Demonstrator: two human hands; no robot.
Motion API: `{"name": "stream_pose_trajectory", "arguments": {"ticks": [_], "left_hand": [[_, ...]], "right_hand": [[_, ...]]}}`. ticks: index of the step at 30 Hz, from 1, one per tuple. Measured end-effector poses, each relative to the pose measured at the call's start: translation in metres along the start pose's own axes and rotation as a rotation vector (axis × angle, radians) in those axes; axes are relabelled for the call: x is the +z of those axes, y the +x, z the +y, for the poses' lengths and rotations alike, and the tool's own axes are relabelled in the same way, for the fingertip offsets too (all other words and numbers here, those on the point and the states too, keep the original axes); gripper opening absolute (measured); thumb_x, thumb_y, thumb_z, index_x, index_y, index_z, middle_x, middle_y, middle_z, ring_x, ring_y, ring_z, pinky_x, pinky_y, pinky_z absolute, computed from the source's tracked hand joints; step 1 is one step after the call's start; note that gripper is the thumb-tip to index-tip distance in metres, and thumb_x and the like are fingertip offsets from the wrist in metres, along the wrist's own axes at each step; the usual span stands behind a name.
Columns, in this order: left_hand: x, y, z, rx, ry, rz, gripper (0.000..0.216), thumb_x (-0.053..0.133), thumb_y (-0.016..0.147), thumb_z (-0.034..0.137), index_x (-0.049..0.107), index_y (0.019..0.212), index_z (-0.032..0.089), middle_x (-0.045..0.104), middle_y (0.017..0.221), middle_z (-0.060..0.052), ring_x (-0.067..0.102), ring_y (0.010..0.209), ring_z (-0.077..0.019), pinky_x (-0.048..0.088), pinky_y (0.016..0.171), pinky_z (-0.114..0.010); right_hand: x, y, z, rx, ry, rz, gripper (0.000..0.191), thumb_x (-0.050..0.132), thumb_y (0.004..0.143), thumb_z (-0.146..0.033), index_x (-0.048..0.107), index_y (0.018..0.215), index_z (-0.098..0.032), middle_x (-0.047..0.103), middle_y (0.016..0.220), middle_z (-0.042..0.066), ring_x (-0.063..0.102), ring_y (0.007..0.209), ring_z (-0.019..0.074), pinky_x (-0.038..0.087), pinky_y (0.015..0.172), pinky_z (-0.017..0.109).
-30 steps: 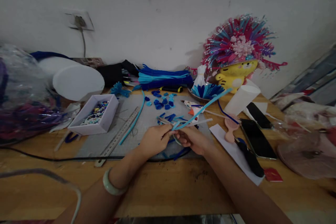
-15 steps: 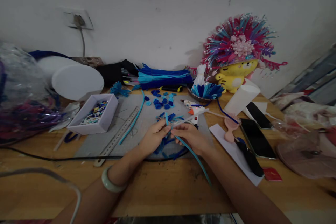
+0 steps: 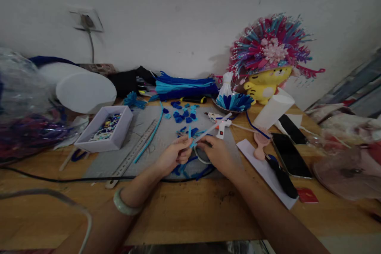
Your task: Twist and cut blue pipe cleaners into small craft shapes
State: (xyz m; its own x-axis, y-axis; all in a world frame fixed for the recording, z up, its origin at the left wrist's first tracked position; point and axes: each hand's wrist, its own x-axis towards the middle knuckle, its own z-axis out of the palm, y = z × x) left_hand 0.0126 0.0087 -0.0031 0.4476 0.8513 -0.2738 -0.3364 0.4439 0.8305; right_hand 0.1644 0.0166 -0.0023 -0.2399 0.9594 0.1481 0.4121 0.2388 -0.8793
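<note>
My left hand [image 3: 177, 151] is closed, pinching a light-blue pipe cleaner [image 3: 189, 131] whose short end points up. From the pinch a thin white stick [image 3: 213, 127] slants up to the right, across the front of a glue gun [image 3: 220, 131]. My right hand [image 3: 214, 151] is close beside it, thumb and finger closed near the stick's lower end. A pale curved loop [image 3: 200, 159], blurred, hangs below its fingers; it looks like the pipe cleaner's long end. Cut blue pieces [image 3: 190, 168] lie under both hands on the grey cutting mat [image 3: 110, 162].
A steel ruler [image 3: 131, 154] and a bead box [image 3: 119, 139] are at left. Blue pipe-cleaner bundles [image 3: 184, 87] lie behind. At right are a paper roll [image 3: 275, 109], a pink hairbrush [image 3: 260, 147] and phones [image 3: 291, 154]. A black cable [image 3: 74, 180] crosses the front.
The pipe cleaner's long end hung down to the right under my right forearm; now it is gone from there and a blurred loop shows by my right fingers. The white stick tilts more steeply.
</note>
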Motion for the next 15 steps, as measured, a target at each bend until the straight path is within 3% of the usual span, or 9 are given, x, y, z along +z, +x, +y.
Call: {"name": "stream_pose_trajectory", "arguments": {"ticks": [7,13,15], "left_hand": [[-0.001,0.001,0.004,-0.105,0.046,-0.026,0.017,0.054,0.074,0.030,0.050,0.072,0.014,0.024,0.041,0.010,0.012,0.033,-0.0011,0.005,0.035,-0.017],[-0.008,0.005,0.010,0.074,0.013,0.174,0.020,0.060,0.069,0.030,0.051,0.070,0.012,0.023,0.043,0.011,0.015,0.035,-0.0007,0.009,0.034,-0.015],[-0.014,0.006,0.014,0.130,-0.006,0.230,0.021,0.060,0.069,0.031,0.055,0.075,0.011,0.021,0.043,0.011,0.015,0.035,-0.0010,0.011,0.034,-0.015]], "right_hand": [[-0.001,0.001,0.009,-0.279,-0.383,0.154,0.015,0.050,0.078,-0.013,0.062,0.074,-0.020,0.065,0.081,0.003,0.056,0.081,0.0177,0.040,0.076,0.032],[-0.006,-0.003,0.000,-0.342,-0.464,0.416,0.014,0.052,0.078,-0.022,0.061,0.088,-0.019,0.060,0.099,0.008,0.050,0.099,0.0230,0.034,0.089,0.041],[-0.003,-0.003,-0.003,-0.345,-0.376,0.400,0.014,0.050,0.078,-0.025,0.061,0.086,-0.018,0.060,0.097,0.009,0.051,0.097,0.0218,0.036,0.088,0.039]]}}
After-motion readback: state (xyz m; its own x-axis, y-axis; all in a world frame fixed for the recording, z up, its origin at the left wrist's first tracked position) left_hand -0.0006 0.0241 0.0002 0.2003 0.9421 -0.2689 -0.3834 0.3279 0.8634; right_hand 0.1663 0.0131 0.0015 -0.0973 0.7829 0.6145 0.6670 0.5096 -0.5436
